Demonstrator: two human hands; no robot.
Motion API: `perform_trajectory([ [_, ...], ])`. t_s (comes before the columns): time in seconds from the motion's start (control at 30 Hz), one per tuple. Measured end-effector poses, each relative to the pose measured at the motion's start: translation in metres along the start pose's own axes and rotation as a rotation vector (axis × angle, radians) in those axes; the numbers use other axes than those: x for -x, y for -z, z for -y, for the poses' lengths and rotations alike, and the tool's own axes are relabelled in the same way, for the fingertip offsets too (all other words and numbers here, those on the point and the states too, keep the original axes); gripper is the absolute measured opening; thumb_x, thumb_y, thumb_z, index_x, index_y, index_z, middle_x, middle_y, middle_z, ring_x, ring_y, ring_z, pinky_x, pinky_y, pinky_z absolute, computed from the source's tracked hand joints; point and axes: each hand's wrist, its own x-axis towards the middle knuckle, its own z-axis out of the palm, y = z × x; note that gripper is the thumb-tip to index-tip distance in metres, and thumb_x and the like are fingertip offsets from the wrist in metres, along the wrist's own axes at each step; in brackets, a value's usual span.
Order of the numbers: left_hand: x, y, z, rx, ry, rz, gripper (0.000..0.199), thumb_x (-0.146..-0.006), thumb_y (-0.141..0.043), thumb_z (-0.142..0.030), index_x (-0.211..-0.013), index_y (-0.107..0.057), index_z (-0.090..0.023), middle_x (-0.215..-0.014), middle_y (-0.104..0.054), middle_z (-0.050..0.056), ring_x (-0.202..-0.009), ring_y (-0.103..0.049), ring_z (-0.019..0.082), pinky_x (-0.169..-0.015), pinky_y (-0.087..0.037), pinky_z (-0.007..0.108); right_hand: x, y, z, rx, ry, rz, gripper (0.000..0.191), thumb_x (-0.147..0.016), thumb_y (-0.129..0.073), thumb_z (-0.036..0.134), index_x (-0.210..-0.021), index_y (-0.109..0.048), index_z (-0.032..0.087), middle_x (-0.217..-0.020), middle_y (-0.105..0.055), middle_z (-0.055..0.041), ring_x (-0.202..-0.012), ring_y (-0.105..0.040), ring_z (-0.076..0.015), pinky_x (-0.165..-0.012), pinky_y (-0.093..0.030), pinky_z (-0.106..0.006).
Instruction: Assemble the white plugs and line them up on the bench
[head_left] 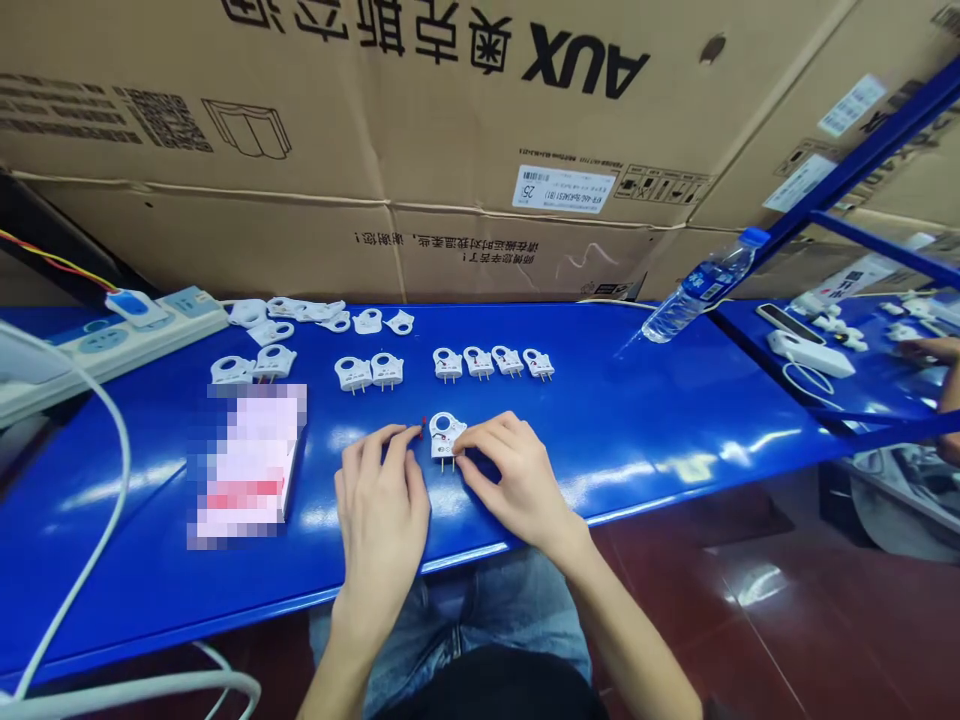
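Observation:
My right hand (510,470) has thumb and index finger closed on the right side of a white plug housing (443,450). This housing has a round ring at the top, and its two metal prongs point toward me. Close by on the left, my left hand (384,490) is bent over the blue table, its index fingertip at a small red part (423,427). The thumb's grip on that part is partly hidden. Behind my hands stands a row of similar plug housings (478,363), some with a bit of red inside. Another pair of plug housings (370,372) sits further left.
A pixelated pink-white packet (251,465) lies left, below more housings (255,365). Loose white covers (300,310) line the back. A power strip (112,340) and white cable (112,440) occupy the left. A water bottle (705,285) leans right, near a blue frame (847,190) and another person's hand (934,352).

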Motion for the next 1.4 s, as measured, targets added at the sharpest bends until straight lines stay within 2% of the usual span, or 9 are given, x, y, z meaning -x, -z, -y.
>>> perform_trajectory([
  [0.23, 0.000, 0.001, 0.000, -0.006, 0.005, -0.004, 0.035, -0.104, -0.042, -0.019, -0.127, -0.068, -0.019, -0.130, -0.069, 0.014, -0.121, -0.058, 0.036, -0.091, -0.047, 0.049, -0.064, 0.010, -0.020, 0.135, 0.182, 0.063, 0.012, -0.103, -0.058, 0.020, -0.106, -0.070, 0.023, -0.110, -0.077, -0.0037, -0.103, -0.060, -0.0237, -0.096, -0.046, -0.040],
  [0.37, 0.001, -0.001, 0.002, -0.009, -0.020, -0.038, 0.036, -0.104, -0.040, -0.020, -0.131, -0.065, -0.020, -0.131, -0.069, 0.013, -0.119, -0.059, 0.035, -0.089, -0.048, 0.048, -0.104, -0.004, -0.035, 0.158, 0.202, 0.108, 0.012, -0.100, -0.060, 0.017, -0.106, -0.069, 0.021, -0.108, -0.076, -0.0034, -0.101, -0.058, -0.0239, -0.093, -0.047, -0.038],
  [0.47, 0.001, -0.002, 0.003, -0.010, -0.032, -0.061, 0.036, -0.104, -0.041, -0.021, -0.131, -0.065, -0.020, -0.128, -0.069, 0.013, -0.118, -0.059, 0.035, -0.087, -0.048, 0.047, -0.118, -0.019, -0.039, 0.183, 0.164, 0.116, 0.013, -0.099, -0.061, 0.016, -0.107, -0.069, 0.022, -0.109, -0.076, -0.0030, -0.105, -0.056, -0.0250, -0.092, -0.045, -0.038],
  [0.6, 0.001, -0.002, 0.003, -0.015, -0.032, -0.046, 0.037, -0.103, -0.041, -0.020, -0.131, -0.065, -0.019, -0.128, -0.069, 0.014, -0.118, -0.059, 0.034, -0.087, -0.048, 0.046, -0.119, -0.035, -0.041, 0.250, 0.117, 0.120, 0.015, -0.101, -0.058, 0.015, -0.109, -0.069, 0.021, -0.112, -0.077, -0.0057, -0.112, -0.055, -0.0270, -0.091, -0.043, -0.040],
  [0.77, 0.001, -0.001, 0.002, -0.018, -0.018, -0.026, 0.038, -0.104, -0.041, -0.021, -0.133, -0.065, -0.019, -0.130, -0.069, 0.013, -0.118, -0.058, 0.034, -0.088, -0.048, 0.046, -0.116, -0.038, -0.041, 0.278, 0.135, 0.081, 0.023, -0.101, -0.056, 0.016, -0.120, -0.067, 0.019, -0.124, -0.075, -0.0082, -0.122, -0.054, -0.0287, -0.094, -0.043, -0.043],
  [0.97, 0.000, -0.001, 0.002, -0.015, -0.020, -0.011, 0.034, -0.103, -0.043, -0.019, -0.129, -0.066, -0.018, -0.128, -0.070, 0.014, -0.118, -0.059, 0.034, -0.089, -0.046, 0.046, -0.120, -0.047, -0.029, 0.332, 0.262, 0.129, 0.036, -0.105, -0.053, 0.023, -0.140, -0.060, 0.020, -0.144, -0.066, -0.0105, -0.134, -0.049, -0.0313, -0.102, -0.044, -0.049],
  [1.17, 0.000, -0.002, 0.003, -0.014, -0.036, -0.018, 0.028, -0.103, -0.043, -0.021, -0.117, -0.067, -0.021, -0.120, -0.072, 0.009, -0.113, -0.061, 0.032, -0.088, -0.046, 0.043, -0.122, -0.061, -0.025, 0.462, 0.373, 0.140, 0.021, -0.104, -0.054, 0.021, -0.120, -0.069, 0.020, -0.160, -0.052, -0.0094, -0.147, -0.040, -0.0319, -0.113, -0.040, -0.054],
  [1.27, 0.000, -0.002, 0.004, -0.015, -0.023, -0.020, 0.026, -0.102, -0.045, -0.021, -0.116, -0.067, -0.021, -0.117, -0.073, 0.009, -0.110, -0.061, 0.031, -0.086, -0.046, 0.042, -0.121, -0.055, -0.021, 0.426, 0.358, 0.118, 0.021, -0.105, -0.052, 0.021, -0.117, -0.070, 0.021, -0.159, -0.054, -0.0079, -0.146, -0.042, -0.0308, -0.113, -0.040, -0.053],
  [1.4, 0.000, -0.002, 0.004, -0.008, -0.021, -0.021, 0.022, -0.102, -0.046, -0.022, -0.110, -0.067, -0.021, -0.110, -0.074, 0.008, -0.103, -0.062, 0.030, -0.082, -0.044, 0.041, -0.107, -0.030, -0.013, 0.358, 0.316, 0.072, 0.019, -0.105, -0.056, 0.025, -0.118, -0.070, 0.024, -0.154, -0.058, -0.0069, -0.142, -0.045, -0.0302, -0.109, -0.044, -0.051],
])
